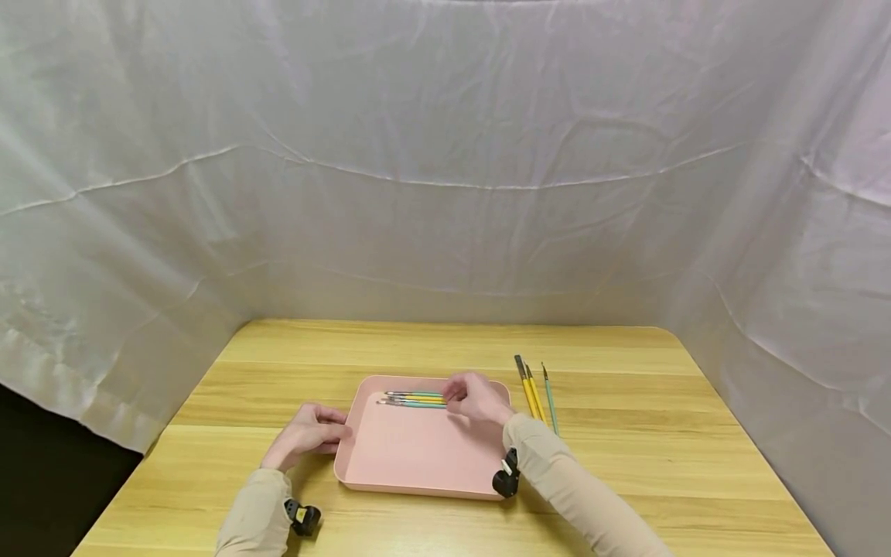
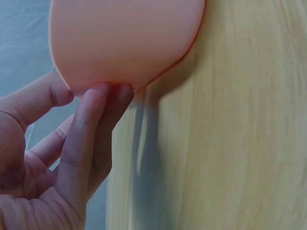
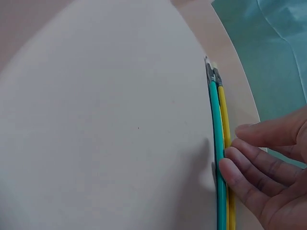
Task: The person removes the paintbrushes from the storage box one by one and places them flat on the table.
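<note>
A shallow pink tray rests on the table. Inside, along its far side, lies a row of several paintbrushes with teal and yellow handles, their tips to the left. My right hand is over the handle ends, hiding them in the head view. In the right wrist view its fairly straight fingers are right at a teal-handled brush and a yellow one, thumb apart from them. My left hand holds the tray's left edge, fingertips against the pink wall.
Right of the tray, two yellow-handled paintbrushes and a teal one lie on the wooden table, partly behind my right sleeve. Pale grey curtains hang at the back and both sides.
</note>
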A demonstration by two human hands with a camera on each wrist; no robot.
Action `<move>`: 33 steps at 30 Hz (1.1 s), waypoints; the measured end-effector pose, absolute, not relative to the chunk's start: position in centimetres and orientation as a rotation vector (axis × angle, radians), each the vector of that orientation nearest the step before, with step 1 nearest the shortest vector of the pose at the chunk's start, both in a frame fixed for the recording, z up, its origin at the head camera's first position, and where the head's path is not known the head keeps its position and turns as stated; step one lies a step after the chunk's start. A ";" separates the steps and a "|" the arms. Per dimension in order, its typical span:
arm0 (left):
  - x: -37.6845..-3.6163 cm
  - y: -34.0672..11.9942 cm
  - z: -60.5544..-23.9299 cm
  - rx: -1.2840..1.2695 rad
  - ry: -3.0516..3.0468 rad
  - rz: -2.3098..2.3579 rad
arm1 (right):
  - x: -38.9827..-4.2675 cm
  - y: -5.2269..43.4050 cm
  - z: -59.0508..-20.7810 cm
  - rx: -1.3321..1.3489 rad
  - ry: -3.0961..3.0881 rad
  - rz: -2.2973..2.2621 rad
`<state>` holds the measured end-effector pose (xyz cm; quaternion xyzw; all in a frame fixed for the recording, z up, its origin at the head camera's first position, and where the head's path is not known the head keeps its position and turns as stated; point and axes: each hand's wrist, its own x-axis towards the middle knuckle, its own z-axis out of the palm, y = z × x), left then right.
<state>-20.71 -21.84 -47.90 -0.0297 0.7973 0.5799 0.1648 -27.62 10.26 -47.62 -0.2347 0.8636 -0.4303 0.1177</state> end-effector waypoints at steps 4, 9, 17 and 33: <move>-20.7 -21.8 -47.9 -0.094 2.274 1.648 | -27.6 10.0 -47.8 -0.654 2.526 -1.243; -20.6 -21.8 -47.6 -0.093 2.280 1.645 | -27.5 9.6 -47.9 -0.650 2.577 -1.143; -20.5 -21.8 -47.5 -0.066 2.265 1.652 | -27.4 9.5 -48.0 -0.752 2.677 -0.947; -20.6 -21.9 -47.7 -0.064 2.275 1.645 | -27.2 9.5 -47.9 -0.814 2.695 -0.841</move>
